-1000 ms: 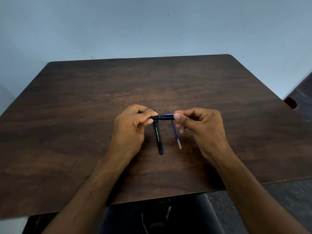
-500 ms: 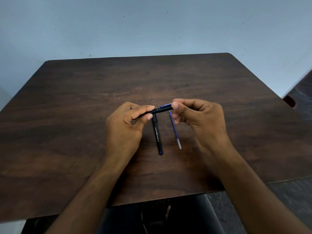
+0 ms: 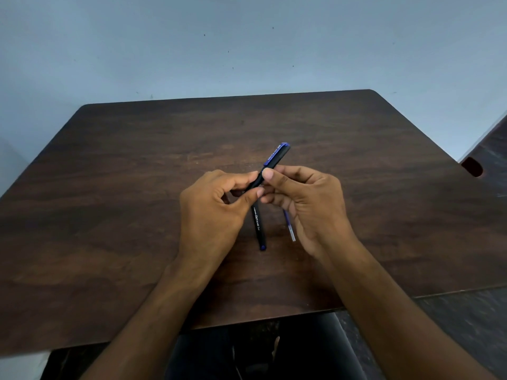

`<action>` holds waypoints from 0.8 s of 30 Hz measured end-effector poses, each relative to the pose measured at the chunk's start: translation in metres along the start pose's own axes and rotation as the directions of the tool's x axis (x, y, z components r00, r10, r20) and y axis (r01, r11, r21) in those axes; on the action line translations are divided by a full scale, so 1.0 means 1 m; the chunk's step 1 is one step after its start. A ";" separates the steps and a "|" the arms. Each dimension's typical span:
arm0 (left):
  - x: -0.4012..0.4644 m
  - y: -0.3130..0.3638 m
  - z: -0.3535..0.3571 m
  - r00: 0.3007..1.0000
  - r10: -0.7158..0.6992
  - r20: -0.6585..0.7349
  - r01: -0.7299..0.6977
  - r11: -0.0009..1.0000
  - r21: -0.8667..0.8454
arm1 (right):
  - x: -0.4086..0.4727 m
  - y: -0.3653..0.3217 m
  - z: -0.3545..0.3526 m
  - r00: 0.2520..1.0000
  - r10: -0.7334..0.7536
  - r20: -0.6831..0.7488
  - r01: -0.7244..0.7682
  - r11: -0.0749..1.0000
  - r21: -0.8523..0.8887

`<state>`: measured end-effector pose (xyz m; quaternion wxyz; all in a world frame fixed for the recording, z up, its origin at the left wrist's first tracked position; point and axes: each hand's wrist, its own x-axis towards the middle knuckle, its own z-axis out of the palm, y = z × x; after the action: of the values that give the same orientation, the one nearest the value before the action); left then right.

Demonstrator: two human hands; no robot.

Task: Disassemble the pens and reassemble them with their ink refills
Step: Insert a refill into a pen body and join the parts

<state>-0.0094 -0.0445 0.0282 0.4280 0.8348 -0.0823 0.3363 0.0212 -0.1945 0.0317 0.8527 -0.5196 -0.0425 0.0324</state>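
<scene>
Both hands hold a black pen with a blue clip (image 3: 275,157) above the middle of the dark wooden table (image 3: 109,187). The pen is tilted, its clip end pointing up and to the right. My left hand (image 3: 214,212) pinches its lower end between thumb and forefinger. My right hand (image 3: 307,204) pinches it just above, near the bottom of the clip. Under the hands a black pen barrel with white lettering (image 3: 258,226) lies on the table, its blue tip toward me. A thin blue ink refill (image 3: 290,227) lies to its right, partly hidden by my right hand.
A pale blue wall stands behind the table's far edge. The corner of a second dark surface with an oval hole (image 3: 472,167) shows at the right. The table's near edge is close to my body, with dark floor at the lower right.
The held pen was level between my hands; its clip end has swung up and to the right. My right hand slid from the clip end down toward the left hand's grip.
</scene>
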 end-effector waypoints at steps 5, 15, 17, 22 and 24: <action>-0.002 0.012 0.005 1.000 0.027 0.013 -0.027 0.999 0.032 | -0.004 -0.009 0.000 0.998 -0.030 -0.051 0.025 0.994 -0.108; 0.000 0.021 0.011 0.996 0.031 0.086 -0.032 0.999 0.007 | 0.002 -0.033 -0.020 0.996 -0.010 -0.085 -0.017 0.949 -0.314; 0.002 0.018 0.013 0.996 0.018 0.085 -0.019 1.000 0.011 | 0.003 -0.036 -0.025 0.995 -0.016 -0.103 -0.024 0.929 -0.369; 0.008 0.014 0.020 0.991 -0.051 0.122 0.044 0.997 0.062 | 0.009 -0.046 -0.047 0.980 -0.081 -0.180 -0.052 0.771 -0.635; 0.012 0.013 0.024 0.981 -0.117 0.153 0.110 0.992 0.056 | 0.012 -0.049 -0.057 0.972 -0.077 -0.221 -0.111 0.682 -0.723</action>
<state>0.0062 -0.0694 0.0347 0.4190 0.8717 -0.0596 0.2470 0.0398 -0.2656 0.0495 0.5730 -0.8168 0.0536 -0.0406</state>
